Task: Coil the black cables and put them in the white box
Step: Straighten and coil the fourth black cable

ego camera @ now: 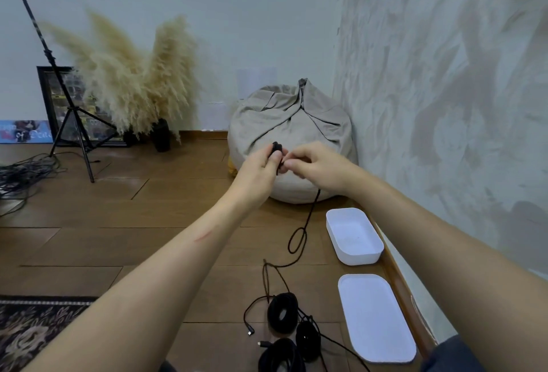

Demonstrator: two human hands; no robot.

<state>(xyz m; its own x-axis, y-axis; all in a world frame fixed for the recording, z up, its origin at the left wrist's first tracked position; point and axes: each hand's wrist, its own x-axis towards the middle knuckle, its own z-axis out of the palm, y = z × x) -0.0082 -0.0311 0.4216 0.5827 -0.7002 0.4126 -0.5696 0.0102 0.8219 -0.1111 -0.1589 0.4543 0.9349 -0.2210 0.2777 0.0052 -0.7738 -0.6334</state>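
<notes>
Head view: left hand (261, 164), right hand (320, 167) pinched one black cable (299, 235); three coils (283, 311); one white box (360, 259), one lid (376, 318) beside wall (444, 104).

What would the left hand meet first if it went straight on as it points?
The right hand: the left hand, gripping the cable, points forward and rightward, and their fingertips nearly meet. Past that, likely the beanbag, though depth is unclear.
</notes>
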